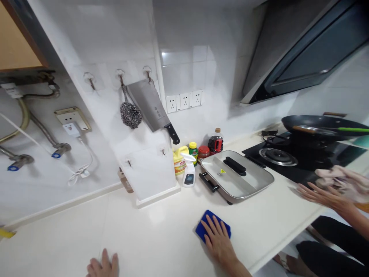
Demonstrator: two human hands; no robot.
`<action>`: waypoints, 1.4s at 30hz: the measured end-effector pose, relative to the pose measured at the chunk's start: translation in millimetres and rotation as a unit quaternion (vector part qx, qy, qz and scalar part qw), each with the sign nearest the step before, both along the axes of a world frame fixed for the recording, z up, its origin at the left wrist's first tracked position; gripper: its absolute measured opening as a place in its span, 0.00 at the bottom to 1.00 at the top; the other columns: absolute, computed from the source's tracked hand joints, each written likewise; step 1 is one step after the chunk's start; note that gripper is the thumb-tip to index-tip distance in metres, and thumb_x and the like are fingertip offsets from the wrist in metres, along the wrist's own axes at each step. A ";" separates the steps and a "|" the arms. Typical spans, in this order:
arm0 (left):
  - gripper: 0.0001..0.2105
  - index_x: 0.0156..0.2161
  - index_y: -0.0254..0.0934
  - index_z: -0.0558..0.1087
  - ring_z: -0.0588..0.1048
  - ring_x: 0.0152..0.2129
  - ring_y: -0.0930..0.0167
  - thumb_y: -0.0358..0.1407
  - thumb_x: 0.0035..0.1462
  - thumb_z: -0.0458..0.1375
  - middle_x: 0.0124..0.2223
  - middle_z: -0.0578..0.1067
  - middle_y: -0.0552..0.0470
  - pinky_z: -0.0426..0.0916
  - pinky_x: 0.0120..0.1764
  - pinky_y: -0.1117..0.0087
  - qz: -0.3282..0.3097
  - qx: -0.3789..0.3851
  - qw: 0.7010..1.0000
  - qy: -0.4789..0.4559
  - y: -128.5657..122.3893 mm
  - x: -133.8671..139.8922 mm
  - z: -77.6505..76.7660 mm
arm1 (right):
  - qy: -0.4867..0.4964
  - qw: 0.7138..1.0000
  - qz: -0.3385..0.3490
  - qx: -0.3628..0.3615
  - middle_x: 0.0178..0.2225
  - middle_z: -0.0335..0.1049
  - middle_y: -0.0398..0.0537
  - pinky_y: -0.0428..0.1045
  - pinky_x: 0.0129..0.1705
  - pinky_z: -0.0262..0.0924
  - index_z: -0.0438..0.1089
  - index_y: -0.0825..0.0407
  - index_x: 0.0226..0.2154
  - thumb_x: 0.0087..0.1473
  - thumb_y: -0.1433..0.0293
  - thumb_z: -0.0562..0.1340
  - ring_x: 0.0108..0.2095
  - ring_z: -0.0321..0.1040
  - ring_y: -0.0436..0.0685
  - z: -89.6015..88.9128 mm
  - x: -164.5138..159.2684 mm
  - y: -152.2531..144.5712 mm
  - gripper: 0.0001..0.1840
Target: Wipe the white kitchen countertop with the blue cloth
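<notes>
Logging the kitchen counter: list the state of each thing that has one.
Right hand: flat on the blue cloth.
Left hand: flat on the counter.
Electric pan: lid on.
Cleaver: hanging from a hook.
Steel scourer: hanging.
Wok: on the stove.

Blue cloth (203,227): soft, matt fabric
Surface (150,234): smooth, glossy white
Cleaver (150,105): brushed metal blade
Pan lid (253,177): satin metal

A single head-worn view looks forward and steeply down onto the counter (161,238) from close above its front edge. It faces the tiled back wall, where the cleaver (150,107) hangs just left of centre. The stove (302,159) lies far right of the cleaver, the wall pipes far left.
</notes>
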State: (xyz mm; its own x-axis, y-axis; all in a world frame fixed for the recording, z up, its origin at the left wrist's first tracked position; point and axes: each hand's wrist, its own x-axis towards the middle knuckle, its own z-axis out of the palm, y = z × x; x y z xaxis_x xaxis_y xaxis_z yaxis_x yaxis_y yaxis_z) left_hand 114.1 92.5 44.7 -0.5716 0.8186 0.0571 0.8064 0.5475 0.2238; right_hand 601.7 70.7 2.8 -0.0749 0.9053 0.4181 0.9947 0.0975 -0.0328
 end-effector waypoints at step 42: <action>0.31 0.66 0.34 0.54 0.42 0.67 0.51 0.47 0.61 0.42 0.70 0.43 0.31 0.44 0.65 0.47 0.015 0.005 0.998 0.058 -12.2 20.2 -5.5 | 0.153 0.972 0.071 -0.161 0.70 0.30 0.61 0.80 0.60 0.25 0.43 0.53 0.66 0.60 0.56 0.49 0.68 0.28 0.79 22.8 -257.7 131.6 0.37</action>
